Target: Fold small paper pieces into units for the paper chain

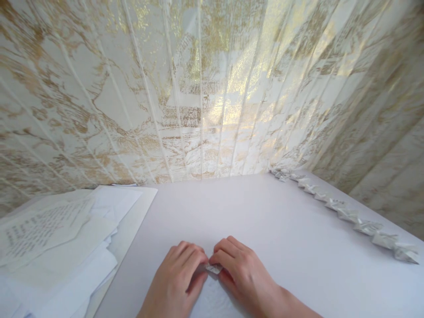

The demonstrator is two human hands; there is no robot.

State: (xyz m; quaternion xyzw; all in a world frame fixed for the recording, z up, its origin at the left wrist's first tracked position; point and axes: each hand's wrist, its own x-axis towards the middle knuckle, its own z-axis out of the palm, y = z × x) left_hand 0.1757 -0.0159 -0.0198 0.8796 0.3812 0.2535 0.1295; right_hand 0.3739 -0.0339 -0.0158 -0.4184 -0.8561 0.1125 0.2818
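Observation:
At the front middle of the white table point(212, 212), a small folded piece of paper point(213, 268) shows between my two hands, with faint dark marks on it. My left hand point(180, 276) pinches its left end between thumb and fingers. From the other side, my right hand point(243, 269) grips its right end, fingers curled. Most of the paper is hidden behind my fingertips, so its full shape cannot be made out.
Loose paper sheets point(76, 247), one with handwriting, lie piled on the left. A row of several folded paper pieces point(347, 215) runs along the table's right edge. Gold-patterned wallpaper or fabric point(198, 97) rises behind the table and on the right.

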